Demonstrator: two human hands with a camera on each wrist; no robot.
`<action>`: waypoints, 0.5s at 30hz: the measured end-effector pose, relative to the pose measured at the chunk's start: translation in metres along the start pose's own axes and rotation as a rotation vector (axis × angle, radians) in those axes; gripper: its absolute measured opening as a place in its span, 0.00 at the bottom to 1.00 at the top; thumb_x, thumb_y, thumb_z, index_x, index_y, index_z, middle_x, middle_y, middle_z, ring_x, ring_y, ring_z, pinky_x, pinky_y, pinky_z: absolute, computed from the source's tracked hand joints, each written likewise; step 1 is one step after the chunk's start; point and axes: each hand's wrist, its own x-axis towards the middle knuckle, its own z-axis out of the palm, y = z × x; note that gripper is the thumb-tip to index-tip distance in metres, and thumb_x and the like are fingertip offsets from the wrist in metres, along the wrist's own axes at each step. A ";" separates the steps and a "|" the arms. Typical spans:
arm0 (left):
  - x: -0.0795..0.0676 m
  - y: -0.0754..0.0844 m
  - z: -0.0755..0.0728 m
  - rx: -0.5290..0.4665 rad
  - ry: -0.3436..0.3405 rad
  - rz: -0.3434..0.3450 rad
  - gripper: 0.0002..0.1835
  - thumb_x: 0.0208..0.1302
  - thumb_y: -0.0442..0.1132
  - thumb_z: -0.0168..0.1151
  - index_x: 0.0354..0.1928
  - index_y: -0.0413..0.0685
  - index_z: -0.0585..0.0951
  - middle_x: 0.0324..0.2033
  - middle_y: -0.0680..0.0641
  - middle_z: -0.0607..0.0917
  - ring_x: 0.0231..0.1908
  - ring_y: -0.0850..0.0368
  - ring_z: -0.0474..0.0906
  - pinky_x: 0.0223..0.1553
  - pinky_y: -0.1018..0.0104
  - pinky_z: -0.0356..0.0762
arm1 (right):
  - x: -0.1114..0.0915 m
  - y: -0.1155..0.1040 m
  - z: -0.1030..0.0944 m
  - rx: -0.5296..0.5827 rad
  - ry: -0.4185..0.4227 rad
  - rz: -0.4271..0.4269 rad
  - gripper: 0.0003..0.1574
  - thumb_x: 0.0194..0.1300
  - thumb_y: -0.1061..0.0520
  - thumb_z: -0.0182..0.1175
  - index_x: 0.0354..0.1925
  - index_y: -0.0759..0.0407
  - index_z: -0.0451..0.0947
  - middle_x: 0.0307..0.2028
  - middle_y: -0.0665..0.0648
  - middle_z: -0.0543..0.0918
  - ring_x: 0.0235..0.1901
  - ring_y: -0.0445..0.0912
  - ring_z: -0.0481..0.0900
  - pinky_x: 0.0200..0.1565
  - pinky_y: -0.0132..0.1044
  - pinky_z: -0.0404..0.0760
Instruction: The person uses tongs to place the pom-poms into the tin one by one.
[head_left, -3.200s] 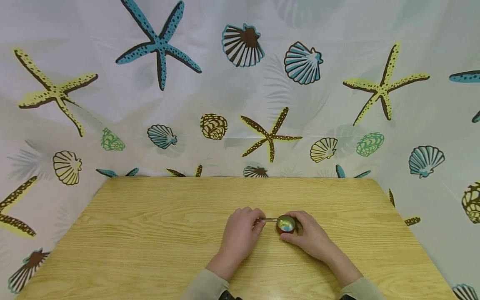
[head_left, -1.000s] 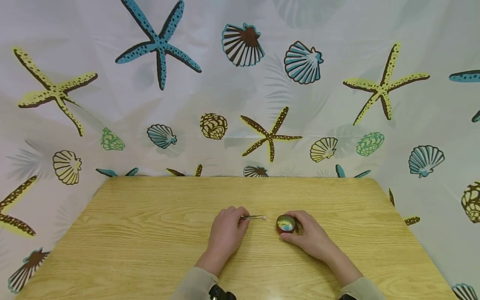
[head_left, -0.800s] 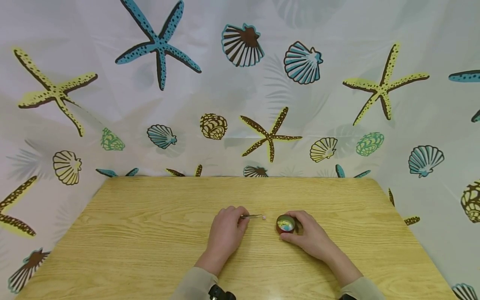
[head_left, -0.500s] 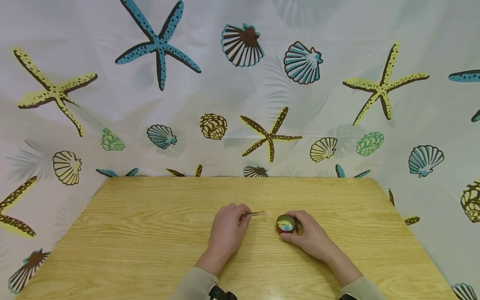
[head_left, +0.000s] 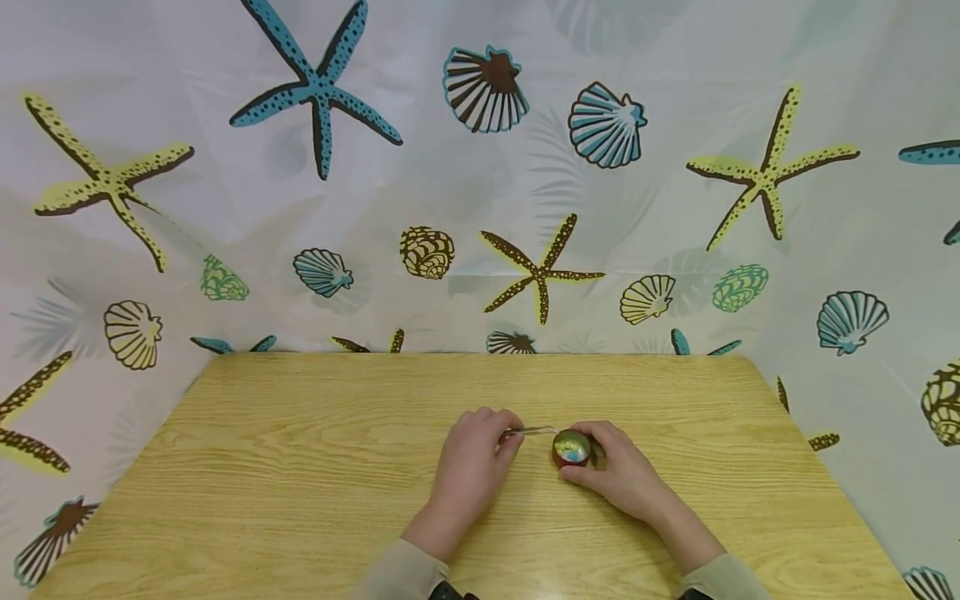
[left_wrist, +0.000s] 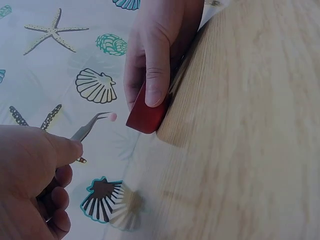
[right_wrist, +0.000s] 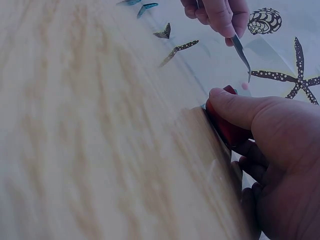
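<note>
In the head view my left hand (head_left: 472,462) pinches a pair of bent-tip tweezers (head_left: 531,431) between thumb and fingers. A small round pink bead (left_wrist: 113,117) sits at the tweezer tips, seen in the left wrist view. My right hand (head_left: 622,473) grips a small round container (left_wrist: 146,115) with a red outer wall, thumb on the near side and fingers behind. Yellow, blue and white show inside it from above. The tweezer tips are at the container's upper left rim, and both wrist views show the bead just outside the red wall.
A wood-grain table (head_left: 315,467) lies under both hands. Behind it and at both sides hangs a pale cloth (head_left: 465,192) printed with starfish and shells.
The tweezers were over the container at first, then drew away left with a small pale thing at the tips. Now they have risen slightly and come back right to its rim. Right hand still.
</note>
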 end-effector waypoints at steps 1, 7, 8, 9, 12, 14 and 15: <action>0.000 0.001 0.001 -0.003 -0.005 0.006 0.03 0.74 0.40 0.76 0.45 0.55 0.91 0.33 0.57 0.82 0.34 0.58 0.73 0.39 0.62 0.73 | 0.000 0.000 0.000 0.000 0.000 0.000 0.40 0.70 0.44 0.79 0.72 0.55 0.78 0.67 0.57 0.81 0.71 0.58 0.75 0.73 0.64 0.69; -0.002 0.005 0.007 -0.016 -0.025 0.049 0.03 0.73 0.39 0.76 0.44 0.54 0.91 0.33 0.56 0.83 0.34 0.58 0.74 0.38 0.62 0.74 | 0.000 0.000 0.000 0.000 -0.001 0.004 0.39 0.70 0.43 0.79 0.72 0.54 0.78 0.67 0.57 0.81 0.71 0.58 0.75 0.73 0.64 0.69; -0.002 0.005 0.009 -0.015 -0.028 0.053 0.03 0.73 0.39 0.77 0.44 0.54 0.91 0.33 0.56 0.84 0.34 0.58 0.74 0.38 0.62 0.74 | 0.000 0.000 0.000 0.001 -0.001 0.005 0.39 0.70 0.43 0.79 0.72 0.54 0.78 0.67 0.56 0.81 0.71 0.58 0.75 0.73 0.64 0.69; -0.003 0.005 0.010 -0.013 -0.032 0.056 0.03 0.73 0.39 0.77 0.44 0.55 0.91 0.33 0.56 0.84 0.34 0.58 0.74 0.38 0.62 0.74 | 0.000 0.000 0.000 0.001 -0.001 0.005 0.39 0.70 0.43 0.79 0.72 0.54 0.79 0.67 0.56 0.81 0.71 0.58 0.75 0.73 0.64 0.69; -0.004 0.005 0.013 -0.009 -0.041 0.058 0.03 0.73 0.40 0.77 0.44 0.56 0.91 0.33 0.56 0.84 0.33 0.58 0.73 0.38 0.61 0.73 | 0.001 0.000 0.000 0.003 0.000 0.002 0.39 0.70 0.44 0.79 0.72 0.54 0.79 0.67 0.56 0.81 0.71 0.58 0.75 0.73 0.64 0.69; -0.004 0.005 0.014 -0.006 -0.042 0.064 0.03 0.73 0.40 0.77 0.44 0.56 0.91 0.33 0.56 0.84 0.33 0.58 0.73 0.38 0.61 0.73 | 0.001 0.001 0.000 0.004 0.000 -0.002 0.38 0.70 0.44 0.79 0.71 0.54 0.79 0.67 0.56 0.81 0.71 0.58 0.75 0.73 0.63 0.69; -0.005 0.005 0.015 -0.005 -0.041 0.067 0.03 0.73 0.40 0.77 0.44 0.56 0.91 0.33 0.56 0.84 0.33 0.58 0.73 0.38 0.61 0.73 | 0.001 0.001 0.000 0.005 0.000 -0.003 0.38 0.70 0.44 0.79 0.71 0.54 0.79 0.67 0.57 0.81 0.71 0.58 0.75 0.73 0.63 0.69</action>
